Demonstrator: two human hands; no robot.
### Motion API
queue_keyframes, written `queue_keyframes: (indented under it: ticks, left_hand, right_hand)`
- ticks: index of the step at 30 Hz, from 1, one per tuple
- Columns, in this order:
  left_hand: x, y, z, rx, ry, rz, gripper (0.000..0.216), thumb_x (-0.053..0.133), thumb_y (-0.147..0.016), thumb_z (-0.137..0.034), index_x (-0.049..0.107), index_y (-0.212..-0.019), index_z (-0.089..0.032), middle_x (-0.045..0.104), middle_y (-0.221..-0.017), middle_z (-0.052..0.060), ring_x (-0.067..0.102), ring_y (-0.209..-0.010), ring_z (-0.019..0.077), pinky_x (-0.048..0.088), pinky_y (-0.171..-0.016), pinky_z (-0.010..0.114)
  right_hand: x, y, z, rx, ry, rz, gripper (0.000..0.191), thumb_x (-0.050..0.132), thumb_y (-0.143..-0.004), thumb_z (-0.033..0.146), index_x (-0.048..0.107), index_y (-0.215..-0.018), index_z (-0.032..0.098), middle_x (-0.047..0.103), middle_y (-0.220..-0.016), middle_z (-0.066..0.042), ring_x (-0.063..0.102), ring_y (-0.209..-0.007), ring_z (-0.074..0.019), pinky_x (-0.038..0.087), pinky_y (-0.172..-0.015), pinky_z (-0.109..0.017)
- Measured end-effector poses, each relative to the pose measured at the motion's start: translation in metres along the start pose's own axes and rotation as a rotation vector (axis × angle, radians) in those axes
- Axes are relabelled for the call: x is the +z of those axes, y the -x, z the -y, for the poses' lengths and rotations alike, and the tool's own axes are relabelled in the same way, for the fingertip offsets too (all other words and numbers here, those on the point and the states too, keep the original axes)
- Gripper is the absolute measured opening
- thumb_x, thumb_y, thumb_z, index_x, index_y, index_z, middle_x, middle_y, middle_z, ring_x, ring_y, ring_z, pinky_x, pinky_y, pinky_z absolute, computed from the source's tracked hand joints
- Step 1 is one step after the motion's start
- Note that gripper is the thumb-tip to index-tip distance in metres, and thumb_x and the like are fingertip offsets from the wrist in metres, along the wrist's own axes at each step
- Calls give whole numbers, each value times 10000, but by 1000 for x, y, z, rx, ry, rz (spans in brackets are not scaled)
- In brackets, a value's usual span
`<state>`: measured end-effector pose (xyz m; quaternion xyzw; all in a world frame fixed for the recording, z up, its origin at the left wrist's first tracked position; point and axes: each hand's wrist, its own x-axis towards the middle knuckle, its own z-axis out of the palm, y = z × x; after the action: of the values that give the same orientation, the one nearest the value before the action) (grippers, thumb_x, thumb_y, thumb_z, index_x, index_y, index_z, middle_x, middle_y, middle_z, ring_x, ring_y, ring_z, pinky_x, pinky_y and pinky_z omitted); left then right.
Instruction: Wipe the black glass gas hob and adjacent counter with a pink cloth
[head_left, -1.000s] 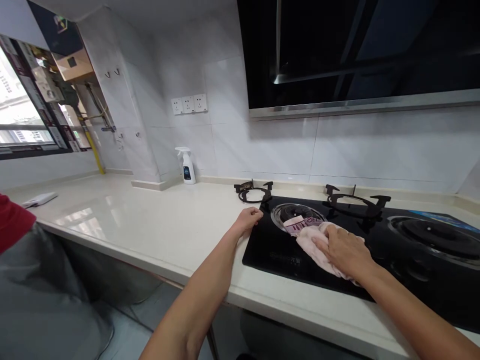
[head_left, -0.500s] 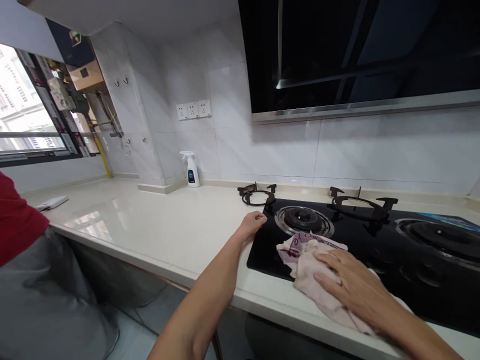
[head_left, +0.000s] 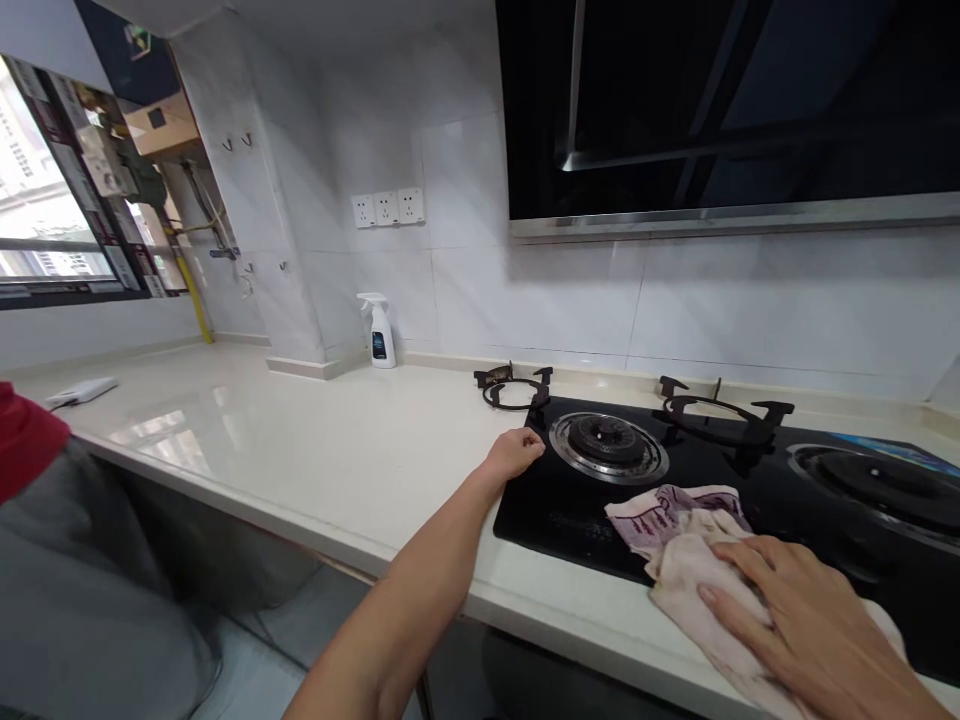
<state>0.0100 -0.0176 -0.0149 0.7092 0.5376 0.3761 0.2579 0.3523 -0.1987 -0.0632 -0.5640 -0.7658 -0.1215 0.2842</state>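
My right hand presses a pale pink cloth with purple print against the front of the black gas cooktop. The cloth drapes over the cooktop's front edge onto the counter rim. My left hand rests at the cooktop's left edge, its fingers curled into a loose fist with nothing visible in them. Just right of that hand sits the left burner. Farther right is a second burner, beyond the cloth.
One pan support stands behind the left burner, another pan support farther right. A white spray bottle is by the wall. Overhead hangs a black range hood. At far left a person in a red sleeve is near the counter.
My right hand has slid the cloth to the right and nearer along the cooktop's front. The left hand stays at the left edge, shifted slightly. The view has tilted a little.
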Motion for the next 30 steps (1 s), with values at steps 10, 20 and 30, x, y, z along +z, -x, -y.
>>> queue_keyframes:
  ticks: [10, 20, 30]
  left_hand:
    - [5, -4, 9, 22, -50, -2, 137, 630, -787, -233, 749, -838, -188, 718, -782, 6, 614, -724, 148, 463, -685, 239]
    - [0, -3, 7, 25, -38, 59, 196, 626, -815, -301, 750, -892, -170, 724, -794, 18, 622, -745, 151, 474, -676, 234]
    - [-25, 24, -47, 72, 182, 442, 669, 698, -812, -547, 566, -1390, -237, 587, -1396, 93, 548, -1262, 276, 453, -1050, 385]
  right_hand:
    - [25, -95, 99, -296, -249, 341, 441, 542, -922, 555, 604, -1274, 297, 549, -1359, -91, 452, -1283, -307, 326, -1117, -521]
    - [53, -137, 96, -345, -390, 429, 571, 518, -936, 590, 496, -1398, 255, 530, -1342, -95, 464, -1230, -283, 361, -1077, -471]
    - [45, -137, 95, -27, -283, 259, 478, 515, -944, 508, 559, -1303, 194, 517, -1225, -126, 468, -1128, -306, 406, -972, -463]
